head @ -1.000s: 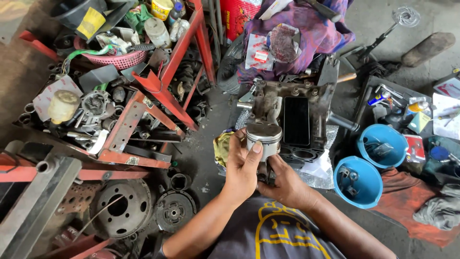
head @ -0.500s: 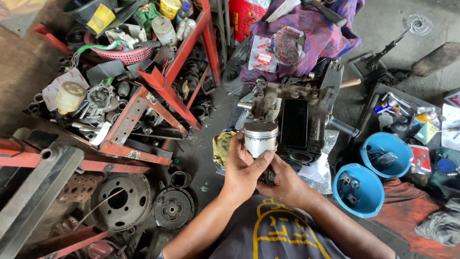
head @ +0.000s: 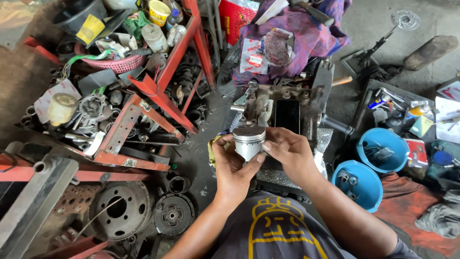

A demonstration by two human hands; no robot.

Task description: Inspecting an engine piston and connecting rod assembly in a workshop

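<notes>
My left hand [head: 230, 168] and right hand [head: 287, 151] both grip piston [head: 248, 141], upright above what is probably an engine block [head: 287, 108].

A red metal rack [head: 158, 91] crammed with greasy parts stands at left, a pink basket [head: 115, 62] on it — below lie a brake disc [head: 120, 211] and a clutch plate [head: 173, 214], while two blue bowls [head: 357, 184] sit at right beside a purple cloth [head: 306, 33].

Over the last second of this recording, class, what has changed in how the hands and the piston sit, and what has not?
The left hand and right hand have drawn the silver piston slightly nearer the body, off the engine block. Nothing was taken up or let go: both hands hold it as before. The blue bowls and red rack lie unchanged.
</notes>
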